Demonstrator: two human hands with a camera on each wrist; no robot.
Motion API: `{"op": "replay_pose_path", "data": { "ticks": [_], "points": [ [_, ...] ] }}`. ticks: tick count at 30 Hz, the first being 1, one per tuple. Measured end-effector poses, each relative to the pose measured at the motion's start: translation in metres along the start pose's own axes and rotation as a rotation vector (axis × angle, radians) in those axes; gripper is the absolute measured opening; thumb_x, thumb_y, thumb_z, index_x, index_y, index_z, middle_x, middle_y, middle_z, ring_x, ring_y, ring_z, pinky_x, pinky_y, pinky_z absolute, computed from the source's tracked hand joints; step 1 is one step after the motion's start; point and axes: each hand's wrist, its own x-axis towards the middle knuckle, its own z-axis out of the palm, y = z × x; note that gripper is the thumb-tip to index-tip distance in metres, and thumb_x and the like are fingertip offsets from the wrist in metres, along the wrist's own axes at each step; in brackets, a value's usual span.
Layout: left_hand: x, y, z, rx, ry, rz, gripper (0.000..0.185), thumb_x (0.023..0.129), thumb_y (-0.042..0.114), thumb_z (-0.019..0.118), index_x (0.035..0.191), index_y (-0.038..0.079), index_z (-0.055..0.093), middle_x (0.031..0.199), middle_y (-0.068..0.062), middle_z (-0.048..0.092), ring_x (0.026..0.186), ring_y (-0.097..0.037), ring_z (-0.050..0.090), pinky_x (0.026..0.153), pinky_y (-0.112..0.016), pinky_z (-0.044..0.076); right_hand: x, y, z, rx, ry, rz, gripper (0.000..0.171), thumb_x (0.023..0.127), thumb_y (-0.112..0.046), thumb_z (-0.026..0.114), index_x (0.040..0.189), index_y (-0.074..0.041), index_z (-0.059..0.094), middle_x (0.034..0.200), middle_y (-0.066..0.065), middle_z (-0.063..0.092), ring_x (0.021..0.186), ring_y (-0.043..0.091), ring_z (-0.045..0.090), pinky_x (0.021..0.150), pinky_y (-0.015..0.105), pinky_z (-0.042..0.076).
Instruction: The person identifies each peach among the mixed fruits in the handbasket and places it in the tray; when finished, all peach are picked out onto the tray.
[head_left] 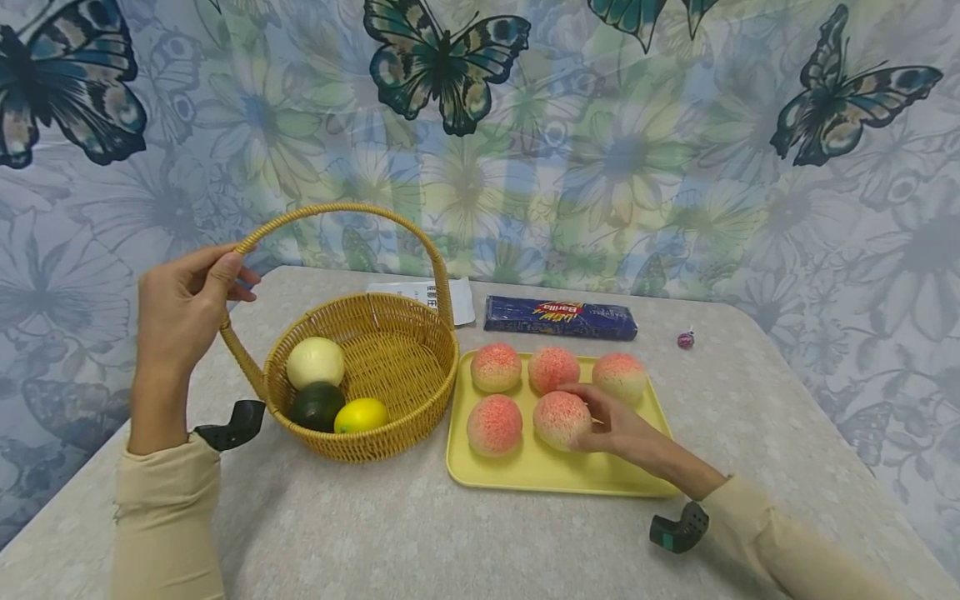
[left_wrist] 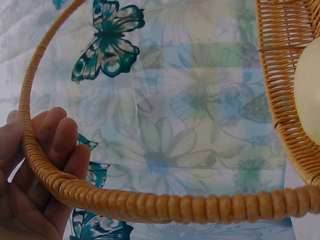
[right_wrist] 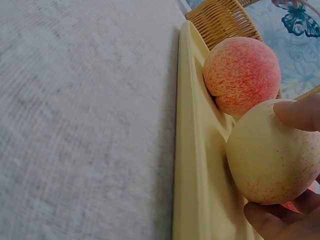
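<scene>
My left hand (head_left: pixel 183 304) holds the wrapped handle (head_left: pixel 337 208) of a yellow wicker basket (head_left: pixel 397 433) on its left side, thumb and fingers around it in the left wrist view. Inside the basket lie a pale round fruit (head_left: pixel 315 363), a dark green avocado-like fruit (head_left: pixel 318 407) and a yellow lemon (head_left: pixel 362 415). Over the yellow tray (head_left: pixel 480 479), my right hand (head_left: pixel 611 421) grips a peach (head_left: pixel 561 419) in the front row, the thumb on one side and fingers on the other. Another peach (right_wrist: pixel 242 75) sits beside it in the right wrist view.
More peaches (head_left: pixel 496 367) lie on the tray. Behind it is a blue Barilla box (head_left: pixel 561 317), with a white printed packet (head_left: pixel 461 302) left of it. A small wrapped lollipop (head_left: pixel 686 339) lies at the right. A butterfly-print cloth (head_left: pixel 600 167) hangs behind the table.
</scene>
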Motion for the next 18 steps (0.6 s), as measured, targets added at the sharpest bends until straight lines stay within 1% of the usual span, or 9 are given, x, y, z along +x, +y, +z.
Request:
{"op": "replay_pose_path", "data": {
  "ticks": [5, 10, 18],
  "points": [
    [0.0000, 0.0002, 0.0002, 0.001, 0.000, -0.003, 0.034, 0.098, 0.026, 0.056, 0.120, 0.001, 0.066, 0.073, 0.023, 0.060, 0.060, 0.006, 0.061, 0.053, -0.012, 0.042, -0.0012, 0.0024, 0.0001, 0.003, -0.003, -0.007, 0.067, 0.081, -0.013, 0.073, 0.141, -0.014, 0.042, 0.142, 0.008, 0.045, 0.130, 0.031, 0.042, 0.102, 0.046, 0.038],
    [-0.0004, 0.0008, 0.0000, 0.002, -0.003, -0.005, 0.035, 0.098, 0.026, 0.056, 0.120, 0.001, 0.066, 0.073, 0.024, 0.060, 0.060, 0.006, 0.061, 0.052, -0.012, 0.042, -0.0018, 0.0034, 0.0008, 0.013, -0.009, -0.004, 0.067, 0.082, -0.013, 0.073, 0.142, -0.014, 0.042, 0.143, 0.008, 0.044, 0.131, 0.031, 0.041, 0.102, 0.045, 0.038],
    [-0.0010, 0.0023, -0.0002, -0.002, -0.003, -0.006, 0.035, 0.098, 0.026, 0.056, 0.120, 0.001, 0.066, 0.074, 0.021, 0.061, 0.061, 0.006, 0.061, 0.052, -0.013, 0.042, -0.0023, 0.0040, 0.0008, 0.022, -0.019, 0.000, 0.068, 0.083, -0.014, 0.072, 0.143, -0.013, 0.040, 0.142, 0.009, 0.044, 0.129, 0.028, 0.043, 0.101, 0.044, 0.039]
  ]
}}
